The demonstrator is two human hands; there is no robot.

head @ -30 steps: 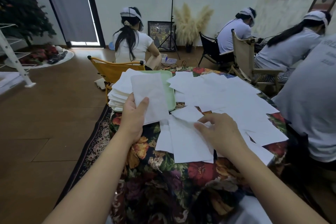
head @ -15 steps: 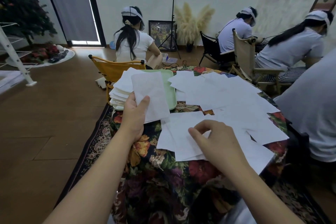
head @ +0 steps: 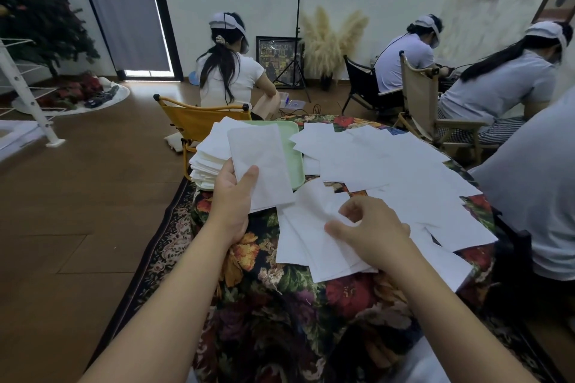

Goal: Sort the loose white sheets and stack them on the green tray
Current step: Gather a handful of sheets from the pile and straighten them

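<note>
My left hand (head: 234, 196) grips a white sheet (head: 261, 165) by its lower edge, thumb on top, holding it up in front of the green tray (head: 295, 162). A stack of white sheets (head: 208, 162) lies on the tray's left side. My right hand (head: 370, 233) pinches the corner of a loose white sheet (head: 311, 236) on the floral tablecloth and lifts it slightly. Many more loose sheets (head: 398, 171) are spread over the table's middle and right.
The floral-clothed table (head: 280, 305) ends at its left edge near my left arm. A yellow chair (head: 193, 121) stands behind the tray. A person in grey (head: 535, 190) sits close at the right. Other seated people and chairs are further back.
My right hand slid toward me and curled, drawing a loose sheet along and raising its corner. The left hand kept holding its sheet almost still.
</note>
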